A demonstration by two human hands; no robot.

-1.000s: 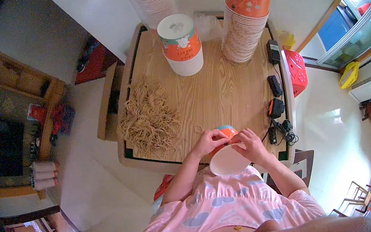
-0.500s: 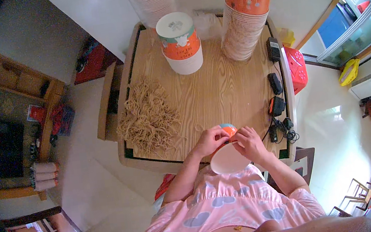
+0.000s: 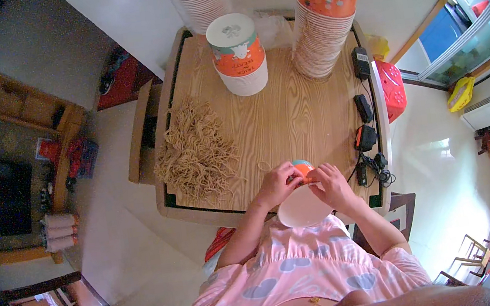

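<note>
An orange and green paper bucket [image 3: 302, 208] is tipped at the table's near edge, its white inside facing me. My left hand [image 3: 278, 187] has its thumb and fingers pinched at the bucket's upper rim. Close beside it, my right hand [image 3: 331, 186] grips the same rim from the right, fingers bent. Whether a cord lies between the fingertips is too small to make out. Left of my hands spreads a loose heap of tan cords [image 3: 196, 156]. Beyond them stands a short upside-down stack of matching buckets [image 3: 239, 62].
Another, taller stack of nested buckets [image 3: 324, 39] stands at the back right, and a pale stack [image 3: 199, 2] at the back left. Black adapters and tangled cables [image 3: 372, 168] line the table's right edge. A red plastic stool [image 3: 392, 91] is beside the table.
Both hands have shifted slightly along the bucket's rim, fingertips still close together. The bucket has tilted a little; stacks and cord heap stay put.
</note>
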